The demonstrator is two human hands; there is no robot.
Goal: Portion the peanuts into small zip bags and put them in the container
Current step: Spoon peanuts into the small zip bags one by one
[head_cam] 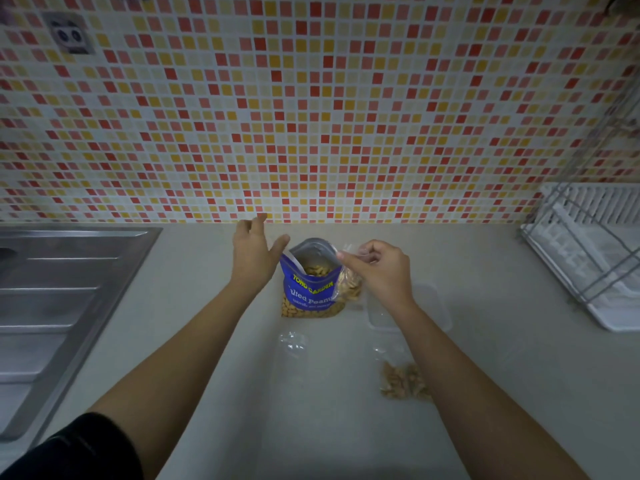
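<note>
Mosaic-tiled wall [311, 98] backs a pale counter [207, 393]. A steel sink [69, 289] sits at your left and a white dish rack [588, 265] at your right.

The blue peanut pouch [310, 289] stands upright near the wall, mouth open, peanuts visible inside. The clear container [433, 306] rests on the counter just right of the pouch, partly behind your right wrist.

Your left hand [254, 252] is spread wide and holds nothing. Its thumb is at the pouch's left rim; contact cannot be confirmed. Your right hand [379, 270] pinches the top of a partly filled zip bag [349, 287], which hangs against the pouch's right side.

A second filled bag [405, 381] lies on the counter nearer you, beside your right forearm. An empty bag [292, 341] lies just in front of the pouch.
</note>
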